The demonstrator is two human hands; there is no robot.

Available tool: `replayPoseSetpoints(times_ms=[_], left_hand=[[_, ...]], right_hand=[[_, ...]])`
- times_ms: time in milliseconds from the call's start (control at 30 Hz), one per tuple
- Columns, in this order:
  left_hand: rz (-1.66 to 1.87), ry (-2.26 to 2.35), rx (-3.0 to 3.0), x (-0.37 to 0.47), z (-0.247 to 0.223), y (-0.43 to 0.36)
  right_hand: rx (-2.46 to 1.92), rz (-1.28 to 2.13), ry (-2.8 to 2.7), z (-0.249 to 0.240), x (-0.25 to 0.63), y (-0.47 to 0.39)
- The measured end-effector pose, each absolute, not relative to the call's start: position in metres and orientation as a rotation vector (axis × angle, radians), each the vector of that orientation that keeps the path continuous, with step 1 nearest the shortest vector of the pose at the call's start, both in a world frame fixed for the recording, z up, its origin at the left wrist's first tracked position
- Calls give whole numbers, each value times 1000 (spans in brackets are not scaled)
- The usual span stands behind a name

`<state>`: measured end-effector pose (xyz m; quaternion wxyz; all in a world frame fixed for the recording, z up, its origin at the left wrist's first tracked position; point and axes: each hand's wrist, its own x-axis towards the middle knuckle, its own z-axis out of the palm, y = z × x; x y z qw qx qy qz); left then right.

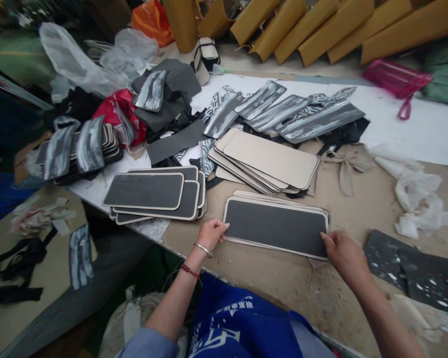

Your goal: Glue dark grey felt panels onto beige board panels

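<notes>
A dark grey panel with a cream border (276, 224) tops a small stack in front of me. My left hand (212, 233) pinches its left edge, thumb on top. At its right end, my right hand (341, 251) grips the lower corner the same way. Whether only the top panel or more of the stack is held, I cannot tell. To the left lies another stack of dark, cream-edged panels (144, 191), its layers slightly fanned. Behind the held panel rests a pile of plain cream panels (271, 158) with rounded corners.
Grey strips smeared with white (321, 121) lie across the back. A further panel stack (108, 144) stands far left beside a red bag (121, 112). Crumpled white cloth (418, 194) and paint-spotted dark sheets (420, 271) lie right. Tan folded pieces (332, 30) line the rear.
</notes>
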<state>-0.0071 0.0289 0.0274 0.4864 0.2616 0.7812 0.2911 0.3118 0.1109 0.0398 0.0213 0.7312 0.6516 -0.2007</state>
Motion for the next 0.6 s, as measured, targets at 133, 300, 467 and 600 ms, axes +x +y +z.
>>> replayPoseSetpoints(times_ms=[133, 300, 467, 600], left_hand=[[724, 1917, 646, -11, 31, 27], [754, 2067, 772, -11, 38, 25], [715, 2262, 1306, 2, 43, 28], [646, 2332, 1410, 13, 39, 35]], right_hand=[[2275, -643, 2014, 41, 311, 110], [2293, -629, 1990, 41, 310, 110], [2304, -653, 1978, 41, 310, 110], [2306, -652, 1977, 42, 309, 110]])
